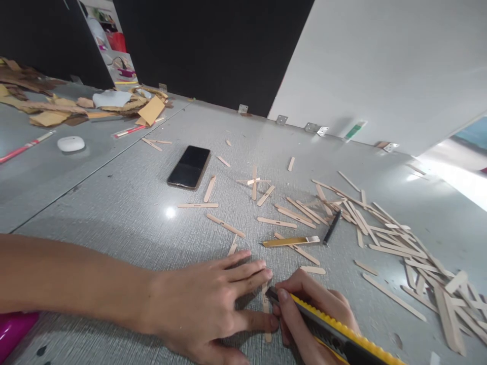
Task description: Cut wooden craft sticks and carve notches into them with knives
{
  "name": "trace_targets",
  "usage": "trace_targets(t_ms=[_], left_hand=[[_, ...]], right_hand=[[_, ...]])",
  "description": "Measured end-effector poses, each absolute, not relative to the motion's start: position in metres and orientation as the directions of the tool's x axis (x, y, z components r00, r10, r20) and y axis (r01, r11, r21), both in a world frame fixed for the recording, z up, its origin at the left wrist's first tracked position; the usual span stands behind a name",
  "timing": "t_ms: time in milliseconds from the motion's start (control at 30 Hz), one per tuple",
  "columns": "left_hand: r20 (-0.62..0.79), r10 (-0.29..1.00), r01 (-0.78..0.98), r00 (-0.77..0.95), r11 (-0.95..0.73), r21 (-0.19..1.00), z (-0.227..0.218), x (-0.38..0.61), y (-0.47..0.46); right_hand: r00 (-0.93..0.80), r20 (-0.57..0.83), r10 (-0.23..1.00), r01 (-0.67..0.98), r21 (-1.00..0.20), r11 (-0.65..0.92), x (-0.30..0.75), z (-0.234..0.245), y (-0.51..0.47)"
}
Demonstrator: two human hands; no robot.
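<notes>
Grey table (pixel 125 210): wooden stick (pixel 266 305) partly under splayed left grip (pixel 207 300); right grip (pixel 317 306), just beside, curled round cutter (pixel 332 330).

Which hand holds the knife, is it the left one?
No, the right hand grips the knife, while the left hand lies palm down.

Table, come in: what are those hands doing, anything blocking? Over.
Right hand gripping yellow cutter, tip at wooden stick. Left hand spread, one finger across it. Loose sticks beyond, apparently not blocking.

Stick (pixel 266 307) lies on table (pixel 125 203) — phone (pixel 189 167) beyond (leftward).
</notes>
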State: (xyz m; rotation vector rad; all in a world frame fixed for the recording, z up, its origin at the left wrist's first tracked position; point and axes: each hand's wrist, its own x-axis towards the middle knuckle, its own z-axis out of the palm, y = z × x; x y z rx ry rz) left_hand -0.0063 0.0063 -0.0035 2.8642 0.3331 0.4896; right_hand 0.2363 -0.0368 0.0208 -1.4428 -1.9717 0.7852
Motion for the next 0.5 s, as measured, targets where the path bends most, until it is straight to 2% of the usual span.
trace_targets(t_ms=[167, 333, 500], left_hand=[[0.274, 0.253, 0.205, 0.928, -0.960, 0.190, -0.0021, -0.0048, 0.0056], [0.280, 0.258, 0.204, 0.925, -0.957, 0.208, -0.0035, -0.0058, 0.0047], [0.289, 0.261, 0.187, 0.921, -0.948, 0.259, -0.0034, -0.0060, 0.0061]], right_hand=[[-0.240, 0.089, 0.967, 0.630, -0.743, 0.225, 0.2373, 0.0211, -0.0382], [-0.208, 0.092, 0.974, 0.622, -0.756, 0.204, 0.2319, 0.0245, -0.0378], [-0.240, 0.159, 0.958, 0.707, -0.647, 0.285, 0.2328, 0.0219, -0.0350]])
